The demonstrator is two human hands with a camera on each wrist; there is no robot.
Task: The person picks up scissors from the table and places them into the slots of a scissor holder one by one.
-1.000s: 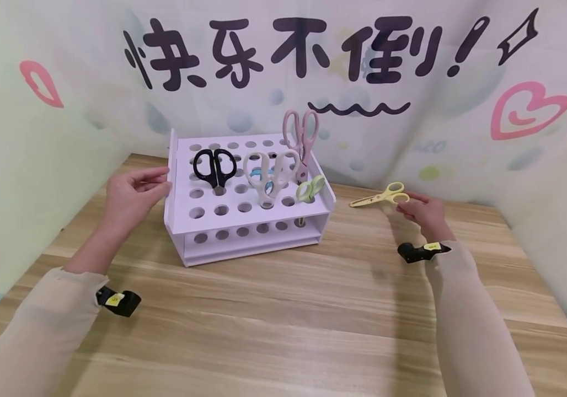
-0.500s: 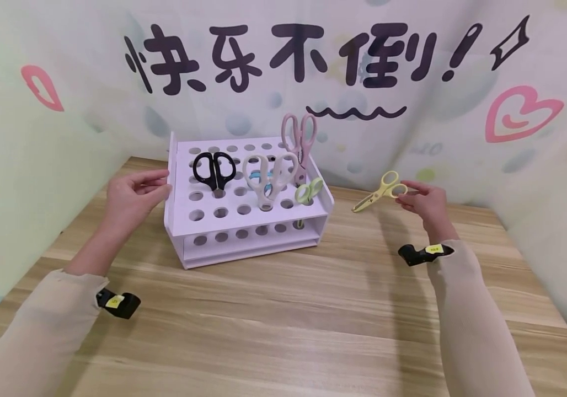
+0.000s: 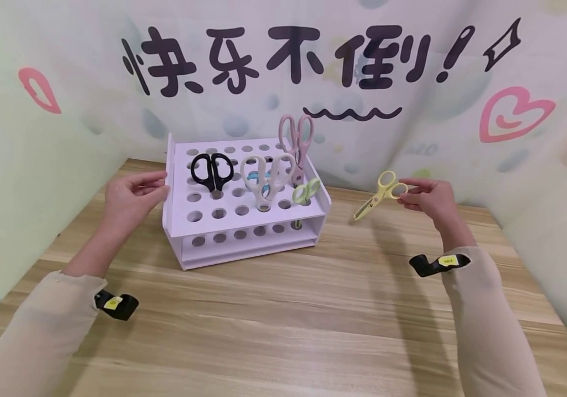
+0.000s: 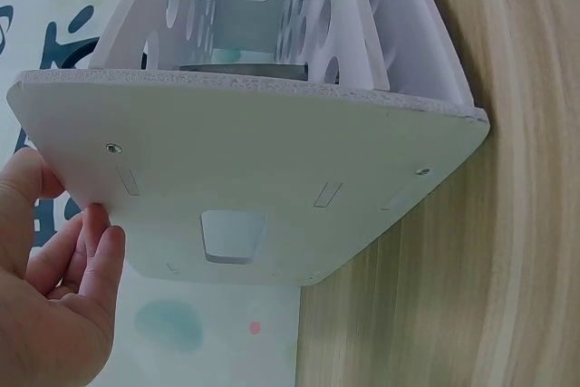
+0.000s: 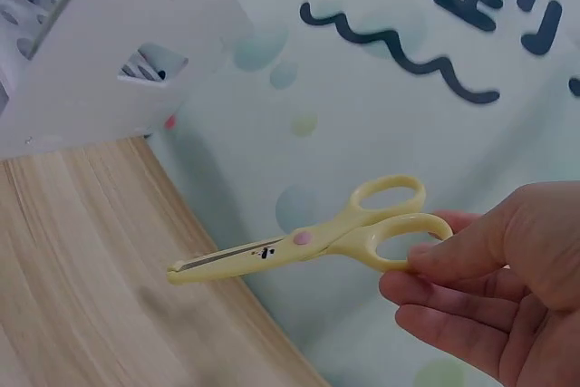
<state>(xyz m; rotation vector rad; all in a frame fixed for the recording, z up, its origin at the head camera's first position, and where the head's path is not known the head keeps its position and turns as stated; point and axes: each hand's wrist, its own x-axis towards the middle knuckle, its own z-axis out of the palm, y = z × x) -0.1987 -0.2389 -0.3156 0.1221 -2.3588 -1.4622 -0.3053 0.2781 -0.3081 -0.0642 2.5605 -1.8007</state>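
My right hand (image 3: 429, 199) pinches a pair of yellow scissors (image 3: 378, 194) by one handle loop, off the table to the right of the rack. In the right wrist view, their blades (image 5: 231, 260) point left and look closed. At the left, my left hand (image 3: 134, 193) holds the side panel (image 4: 245, 160) of a white rack (image 3: 204, 226) with its thumb and fingertips. Black scissors (image 3: 212, 172), white scissors (image 3: 266, 179), pink scissors (image 3: 297, 146), light green scissors (image 3: 306, 191) and blue-handled scissors (image 3: 252, 176), partly hidden, stand in its holes.
The rack stands on a wood-grain table (image 3: 273, 320), towards the back. Behind it hangs a printed cloth (image 3: 244, 118) with large dark characters. Several round holes run in rows across the rack's top, with a second holed shelf below.
The yellow scissors have risen from nearly flat to tilted, tips pointing down-left, as my right hand shifts slightly right. My left hand keeps its place at the rack.
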